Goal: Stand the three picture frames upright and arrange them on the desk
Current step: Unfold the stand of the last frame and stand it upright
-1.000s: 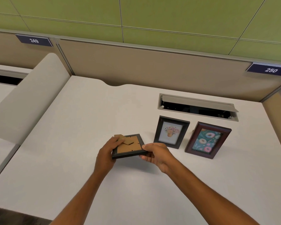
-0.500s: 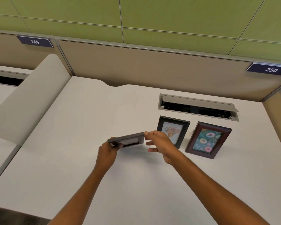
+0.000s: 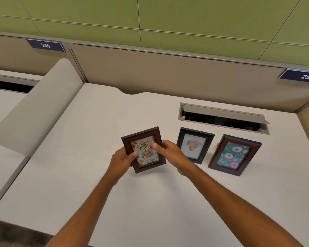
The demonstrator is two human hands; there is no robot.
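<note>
I hold a dark brown frame with a "Happy Birthday" balloon picture [image 3: 144,139] in both hands above the white desk [image 3: 96,132], picture side facing me and tilted slightly. My left hand [image 3: 121,160] grips its left edge, thumb on the glass. My right hand [image 3: 169,154] grips its right edge, thumb on the front. A black frame with a flower-pot picture [image 3: 194,145] stands upright just to the right. A brown frame with a doughnut picture [image 3: 235,155] stands upright beside it, farther right.
An open cable tray [image 3: 223,118] is sunk into the desk behind the standing frames. A beige partition [image 3: 168,77] bounds the back, a rounded divider panel [image 3: 36,111] the left. Bare desk surface lies left of and in front of my hands.
The frame was back side up in my hands; I have turned it over through an edge-on position, and its picture now faces me.
</note>
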